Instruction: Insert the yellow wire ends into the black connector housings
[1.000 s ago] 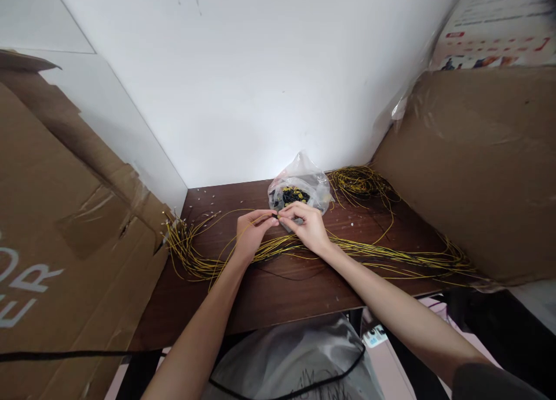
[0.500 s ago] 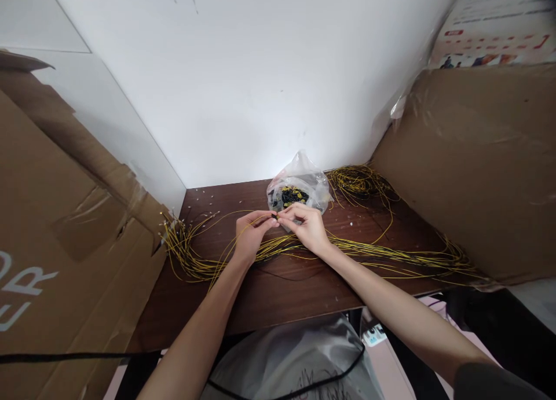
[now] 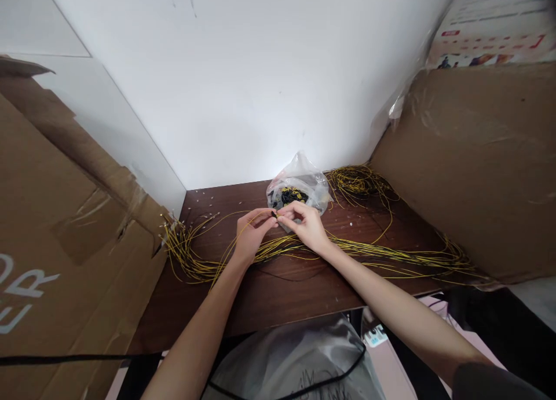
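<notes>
Across the table runs the wire bundle, left to right under both wrists; left hand and right hand sit close before the bag of small parts. Right of that bag, the wire coil! Left carton, right carton flank everything, wall behind.

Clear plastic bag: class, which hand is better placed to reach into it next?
Probably the right hand: it sits just in front of the plastic bag, while the left hand is farther left. Both hands meet at a small dark piece.
</notes>
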Demonstrator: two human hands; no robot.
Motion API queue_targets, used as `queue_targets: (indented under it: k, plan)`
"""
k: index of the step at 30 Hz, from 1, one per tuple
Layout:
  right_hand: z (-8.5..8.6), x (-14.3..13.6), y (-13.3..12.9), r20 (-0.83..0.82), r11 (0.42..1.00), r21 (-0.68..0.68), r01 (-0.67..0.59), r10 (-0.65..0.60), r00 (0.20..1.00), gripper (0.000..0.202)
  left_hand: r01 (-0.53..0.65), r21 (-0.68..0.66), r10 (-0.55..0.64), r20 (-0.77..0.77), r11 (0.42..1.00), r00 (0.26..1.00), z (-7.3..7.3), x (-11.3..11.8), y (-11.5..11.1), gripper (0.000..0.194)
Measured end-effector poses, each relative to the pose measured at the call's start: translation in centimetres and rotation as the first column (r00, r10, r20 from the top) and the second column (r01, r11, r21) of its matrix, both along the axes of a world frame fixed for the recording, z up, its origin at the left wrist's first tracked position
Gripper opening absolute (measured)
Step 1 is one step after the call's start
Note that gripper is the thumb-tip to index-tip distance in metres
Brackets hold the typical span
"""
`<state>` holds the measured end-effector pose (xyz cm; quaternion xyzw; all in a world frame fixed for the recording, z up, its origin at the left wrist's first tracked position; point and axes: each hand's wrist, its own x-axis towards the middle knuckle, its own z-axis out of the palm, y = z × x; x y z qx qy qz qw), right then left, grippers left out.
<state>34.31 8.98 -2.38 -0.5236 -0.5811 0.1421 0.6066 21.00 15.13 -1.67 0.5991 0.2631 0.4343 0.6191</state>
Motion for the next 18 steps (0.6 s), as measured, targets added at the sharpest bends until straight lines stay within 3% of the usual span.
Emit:
queue_targets:
  k: [4, 7, 9, 12, 14, 16, 17, 18]
  plan:
    - [-0.3, 0.1, 0.4, -0.13, 0.998, -0.034, -0.052, 0.048, 0.99, 0.017, -0.025, 0.067, 0.028, -0.032, 0.997, 0.999, -0.4, -0.1, 0.3, 0.032]
    - [-0.4, 0.4, 0.7, -0.344, 0.996, -0.058, -0.073, 0.049, 0.938, 0.02, -0.034, 0.094, 0.039, -0.061, 0.995, 0.997, -0.2, -0.1, 0.3, 0.04]
    - [-0.2, 0.8, 0.9, -0.53, 0.998, -0.045, -0.047, 0.017, 0.848, 0.023, -0.017, 0.064, 0.023, -0.089, 0.998, 0.996, 0.4, -0.2, 0.3, 0.048]
    - [0.5, 1.8, 1.1, -0.767, 1.0, -0.007, 0.028, -0.023, 0.641, 0.026, 0.046, -0.047, -0.054, -0.164, 0.998, 0.985, 2.0, -1.1, 0.7, 0.055]
    - [1.0, 2.7, 1.0, -0.857, 0.996, 0.01, 0.085, -0.035, 0.514, 0.025, 0.17, -0.14, -0.195, -0.189, 0.975, 0.962, 3.1, -2.1, 1.7, 0.053]
    - [1.3, 3.5, 0.9, -0.899, 0.989, 0.02, 0.146, -0.046, 0.436, 0.023, 0.307, -0.228, -0.351, -0.186, 0.924, 0.918, 4.1, -3.3, 3.0, 0.066]
    - [1.4, 3.9, 0.8, -0.907, 0.985, 0.022, 0.173, -0.053, 0.417, 0.022, 0.292, -0.224, -0.339, -0.215, 0.93, 0.916, 4.6, -3.9, 3.7, 0.066]
    - [1.5, 4.1, 0.8, -0.91, 0.981, 0.023, 0.195, -0.06, 0.409, 0.021, 0.211, -0.174, -0.252, -0.267, 0.962, 0.93, 5.2, -4.3, 4.2, 0.061]
